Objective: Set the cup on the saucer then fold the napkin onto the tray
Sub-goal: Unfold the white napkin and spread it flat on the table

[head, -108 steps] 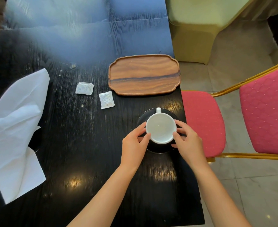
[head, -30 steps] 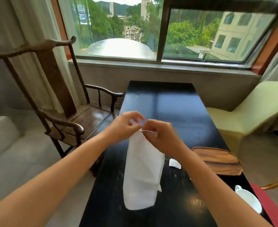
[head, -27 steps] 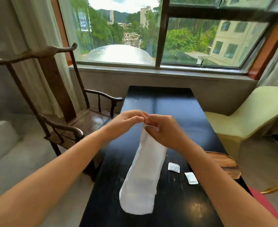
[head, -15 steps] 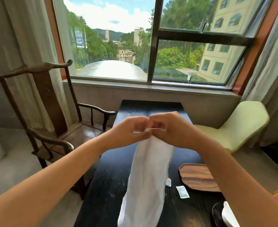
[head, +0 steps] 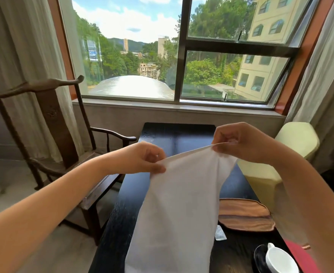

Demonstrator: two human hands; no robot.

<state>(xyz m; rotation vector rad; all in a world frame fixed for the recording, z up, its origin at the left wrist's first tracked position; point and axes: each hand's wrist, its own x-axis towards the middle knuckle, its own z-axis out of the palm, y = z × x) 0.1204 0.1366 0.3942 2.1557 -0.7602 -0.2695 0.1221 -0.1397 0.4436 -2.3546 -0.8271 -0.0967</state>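
Observation:
I hold a white napkin [head: 178, 209] up in the air above the black table [head: 176, 133]. My left hand [head: 142, 158] pinches its top left corner and my right hand [head: 239, 142] pinches its top right corner, with the top edge stretched between them. The cloth hangs down and hides the table's middle. The white cup [head: 280, 261] stands on the black saucer [head: 258, 257] at the lower right. The wooden tray [head: 244, 215] lies on the table beyond it, partly behind my right forearm.
A small white packet [head: 220, 233] lies beside the tray. A dark wooden armchair [head: 59, 123] stands left of the table, a pale green chair [head: 294, 142] to the right, and a red seat [head: 300, 255] at the lower right. A window fills the far wall.
My hands, pinched together at the napkin's top, have drawn apart, spreading the top edge wide. My view has tilted upward.

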